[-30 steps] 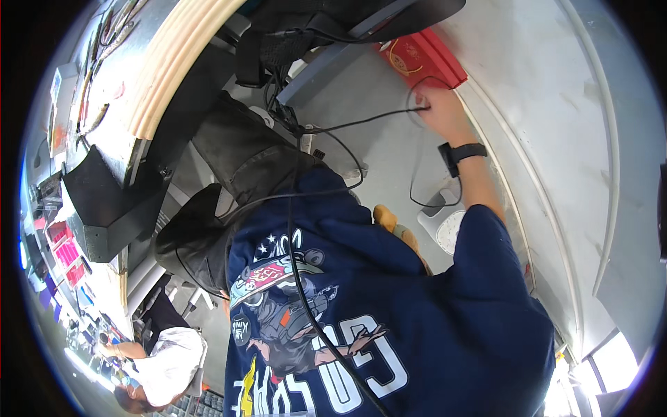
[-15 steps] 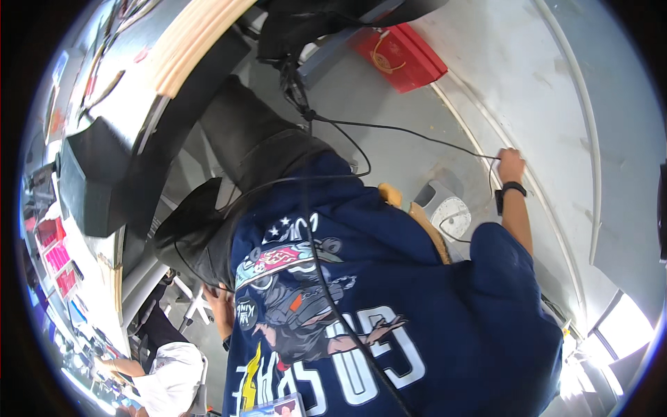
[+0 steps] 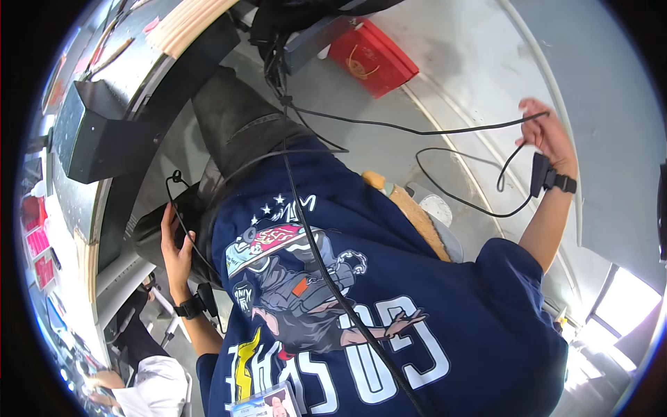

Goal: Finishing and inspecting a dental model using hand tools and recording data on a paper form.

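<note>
My right hand (image 3: 549, 139) is raised out to the right, shut on a thin black cable (image 3: 417, 130). The cable runs taut from under the desk to that hand, then hangs in a loop below it. A black watch sits on that wrist. My left hand (image 3: 177, 243) lies with fingers spread on my knee in black trousers (image 3: 236, 132), beside another thin black wire. My dark blue printed shirt (image 3: 389, 292) fills the lower middle of the head view.
A red flat bag (image 3: 368, 59) lies on the grey floor at the top. A wood-edged desk (image 3: 187, 24) with a black box (image 3: 104, 139) under it stands at the left. A tan chair seat (image 3: 410, 208) shows behind me. Another person (image 3: 153, 389) sits at lower left.
My right hand has drawn back from the red bag toward the right, pulling the black cable with it. My left hand has come into view on my knee.
</note>
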### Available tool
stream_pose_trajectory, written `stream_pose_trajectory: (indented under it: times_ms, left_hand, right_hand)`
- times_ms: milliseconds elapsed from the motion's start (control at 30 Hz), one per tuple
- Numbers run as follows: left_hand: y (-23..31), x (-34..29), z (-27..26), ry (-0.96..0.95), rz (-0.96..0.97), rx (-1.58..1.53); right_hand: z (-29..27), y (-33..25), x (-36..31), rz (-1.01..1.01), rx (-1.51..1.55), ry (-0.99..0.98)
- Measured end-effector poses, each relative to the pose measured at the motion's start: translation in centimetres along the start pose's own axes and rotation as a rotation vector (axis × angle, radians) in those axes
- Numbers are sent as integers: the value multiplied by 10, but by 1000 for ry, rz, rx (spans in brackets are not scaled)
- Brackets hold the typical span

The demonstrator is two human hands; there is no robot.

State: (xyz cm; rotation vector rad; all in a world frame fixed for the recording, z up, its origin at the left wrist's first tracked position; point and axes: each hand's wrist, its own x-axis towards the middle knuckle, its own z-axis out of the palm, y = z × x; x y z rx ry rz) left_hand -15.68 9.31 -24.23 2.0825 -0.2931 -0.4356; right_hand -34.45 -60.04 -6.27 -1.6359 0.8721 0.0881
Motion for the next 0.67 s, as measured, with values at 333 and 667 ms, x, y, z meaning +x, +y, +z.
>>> stream_pose_trajectory:
  times_ms: [333, 667]
  left_hand:
    - [12, -86, -61, 160, 121, -728]
    - [78, -270, -126, 706, -25, -361]
  right_hand:
    - [51, -110, -28, -458, -342, -55]
    - [-83, -182, -82, -719, -922, 132]
